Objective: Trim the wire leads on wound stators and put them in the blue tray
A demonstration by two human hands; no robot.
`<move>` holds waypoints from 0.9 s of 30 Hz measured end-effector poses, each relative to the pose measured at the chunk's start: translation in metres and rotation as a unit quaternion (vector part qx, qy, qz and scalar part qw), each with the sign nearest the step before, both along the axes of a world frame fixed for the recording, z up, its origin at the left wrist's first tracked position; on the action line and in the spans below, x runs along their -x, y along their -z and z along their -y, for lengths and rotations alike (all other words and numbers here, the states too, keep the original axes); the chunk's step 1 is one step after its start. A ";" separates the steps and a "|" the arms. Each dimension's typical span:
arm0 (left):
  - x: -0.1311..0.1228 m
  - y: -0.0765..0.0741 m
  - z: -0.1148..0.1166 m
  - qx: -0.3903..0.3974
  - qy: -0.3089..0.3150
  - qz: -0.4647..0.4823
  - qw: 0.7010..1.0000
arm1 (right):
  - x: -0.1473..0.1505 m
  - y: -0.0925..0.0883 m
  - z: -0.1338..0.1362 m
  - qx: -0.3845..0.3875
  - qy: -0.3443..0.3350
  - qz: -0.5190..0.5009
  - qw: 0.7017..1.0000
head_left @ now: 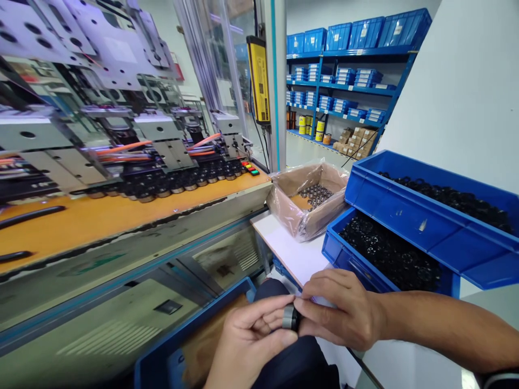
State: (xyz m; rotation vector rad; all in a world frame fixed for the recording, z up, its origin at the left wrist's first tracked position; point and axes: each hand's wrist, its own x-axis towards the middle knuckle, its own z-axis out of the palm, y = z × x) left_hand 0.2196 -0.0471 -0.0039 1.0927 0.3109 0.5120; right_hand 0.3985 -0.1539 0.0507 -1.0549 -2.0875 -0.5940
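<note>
A small round part (289, 317), grey metal on one side and black on the other, is held between my two hands above my lap. Thumb and fingers of my left hand (253, 332) are closed around its grey side. My right hand (344, 310) comes from the right, its fingertips pinched against the black side. Those fingers hide much of the part's far face. Just beyond my right hand is a blue bin (352, 265) filled with black plastic pieces.
A second blue bin (417, 216) with black pieces rests partly over the first. A plastic-lined carton (284, 208) holds small metal rings. At left, a machine (170, 154) stands behind an orange worktop (194, 197) with rows of round parts. Below is a blue crate (162, 351).
</note>
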 end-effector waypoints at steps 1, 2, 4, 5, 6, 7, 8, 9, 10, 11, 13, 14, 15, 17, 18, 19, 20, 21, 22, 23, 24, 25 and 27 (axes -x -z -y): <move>0.001 0.001 -0.003 -0.007 0.012 0.003 1.000 | 0.000 0.000 0.000 -0.002 0.000 0.004 1.000; 0.002 0.001 -0.004 -0.010 0.019 0.007 1.000 | 0.000 0.000 0.000 -0.005 -0.002 0.008 1.000; 0.002 0.001 -0.005 -0.008 0.022 0.019 1.000 | 0.001 0.000 -0.001 -0.015 -0.010 0.016 1.000; 0.002 0.002 -0.003 -0.006 0.025 0.025 0.999 | 0.001 0.000 -0.002 -0.020 -0.015 0.018 1.000; 0.001 0.002 -0.001 -0.001 0.021 0.031 0.999 | 0.001 0.000 -0.002 -0.022 -0.017 0.021 0.999; -0.001 0.003 0.002 0.003 0.011 0.037 0.999 | 0.001 0.000 -0.003 -0.025 -0.017 0.022 0.999; -0.004 0.005 0.006 0.007 -0.006 0.044 0.999 | 0.001 0.000 -0.003 -0.028 -0.014 0.023 0.999; -0.006 0.007 0.011 0.009 -0.027 0.054 0.998 | 0.001 0.000 -0.004 -0.034 -0.009 0.025 0.999; -0.009 0.008 0.015 0.006 -0.050 0.062 0.997 | 0.002 0.001 -0.004 -0.040 -0.002 0.027 0.999; -0.011 0.010 0.018 -0.002 -0.076 0.069 0.995 | 0.002 0.001 -0.004 -0.046 0.006 0.027 0.999; -0.014 0.009 0.020 -0.046 -0.126 0.079 0.988 | 0.003 0.002 -0.003 -0.055 0.010 0.018 0.998; -0.014 0.007 0.019 -0.086 -0.153 0.081 0.981 | 0.003 0.002 -0.002 -0.053 0.005 0.009 0.999; -0.013 0.003 0.016 -0.142 -0.177 0.082 0.971 | 0.003 0.001 -0.001 -0.047 -0.002 -0.003 0.999; -0.011 -0.005 0.006 -0.284 -0.206 0.096 0.931 | 0.004 0.001 0.001 -0.027 -0.019 -0.034 0.999; -0.010 -0.009 0.001 -0.355 -0.207 0.107 0.905 | 0.005 0.002 0.001 -0.013 -0.025 -0.054 0.998; -0.010 -0.013 -0.003 -0.414 -0.203 0.119 0.879 | 0.007 0.002 0.001 0.002 -0.029 -0.075 0.997; -0.010 -0.016 -0.007 -0.455 -0.201 0.133 0.857 | 0.008 0.003 0.001 0.016 -0.032 -0.093 0.995; -0.010 -0.018 -0.009 -0.481 -0.200 0.145 0.841 | 0.010 0.004 0.000 0.029 -0.034 -0.109 0.993; -0.011 -0.019 -0.009 -0.492 -0.204 0.151 0.833 | 0.011 0.005 0.000 0.044 -0.035 -0.118 0.991; -0.012 -0.020 -0.008 -0.494 -0.207 0.151 0.831 | 0.011 0.005 -0.001 0.061 -0.033 -0.118 0.991; -0.012 -0.020 -0.007 -0.487 -0.210 0.143 0.835 | 0.008 0.003 -0.001 0.079 -0.030 -0.107 0.991; -0.011 -0.020 -0.005 -0.475 -0.208 0.128 0.846 | 0.003 0.000 0.001 0.095 -0.021 -0.084 0.992; -0.006 -0.018 -0.002 -0.436 -0.197 0.080 0.874 | -0.020 -0.015 0.009 0.113 0.021 -0.016 0.993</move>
